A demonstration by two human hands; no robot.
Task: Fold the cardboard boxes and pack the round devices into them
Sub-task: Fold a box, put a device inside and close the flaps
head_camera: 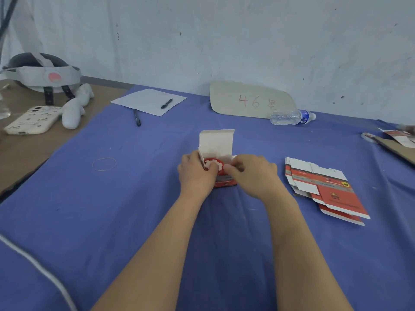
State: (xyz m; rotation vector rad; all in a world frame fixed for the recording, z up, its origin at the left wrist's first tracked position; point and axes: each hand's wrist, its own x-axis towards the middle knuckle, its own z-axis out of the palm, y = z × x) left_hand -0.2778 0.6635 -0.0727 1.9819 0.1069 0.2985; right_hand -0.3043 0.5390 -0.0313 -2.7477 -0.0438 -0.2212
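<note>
A red and white cardboard box [216, 142] stands open in the middle of the blue cloth, its white lid flap raised at the back. Inside it lies a round red device [213, 164] with a white gear shape on top. My left hand [196, 172] grips the box's left side, its fingers curled over the device. At the box's right edge my right hand [252, 171] pinches a small side flap. A stack of flat unfolded boxes [323, 187] lies to the right.
A rubber band [104, 164] lies to the left. Paper [148, 101] with a pen, a second pen [137, 117], a card marked 46 [251, 101] and a water bottle [292, 117] sit at the back. A phone [31, 120] and headset [42, 72] are far left.
</note>
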